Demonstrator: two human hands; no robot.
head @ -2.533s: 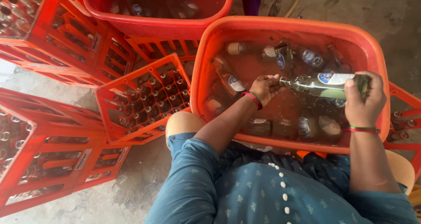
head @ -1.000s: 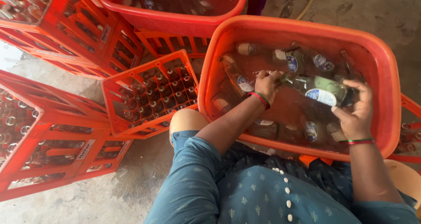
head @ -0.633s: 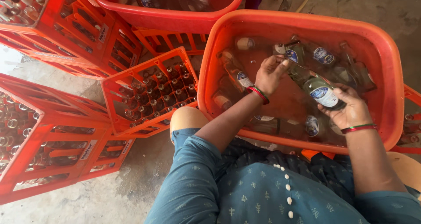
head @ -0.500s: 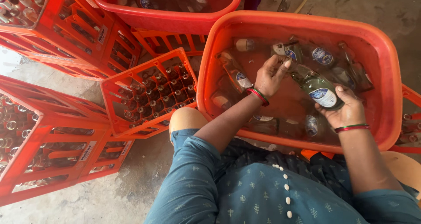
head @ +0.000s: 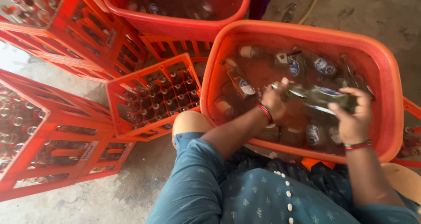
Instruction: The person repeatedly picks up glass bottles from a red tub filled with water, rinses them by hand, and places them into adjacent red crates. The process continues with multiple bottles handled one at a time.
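Nearest is the person's blue dotted top with a row of white buttons, and a bare knee [head: 188,123] that sits just beside the near rim of the orange tub [head: 302,33]. Both arms reach over that rim. The left hand [head: 274,102] wraps around the thin neck end of a green glass bottle [head: 322,97]. The right hand [head: 351,114] wraps around its thick end. Both grips are closed on the bottle, which lies flat and sideways above the water, near the middle of the tub. Each wrist has a red and green bangle.

The tub is crowded, with little free room. Under the reddish water lie more bottles, and I can make out about six. Several have oval labels, blue and white.

To the left of the knee stands a small red crate [head: 153,96] full of bottles, seen from the top as round caps in rows. Bare grey floor [head: 123,193] lies in front of it. Two big red crates [head: 48,145] sit further left, stacked close together. Farthest away is a second red tub [head: 175,24] with a few bottles inside, resting on another crate.
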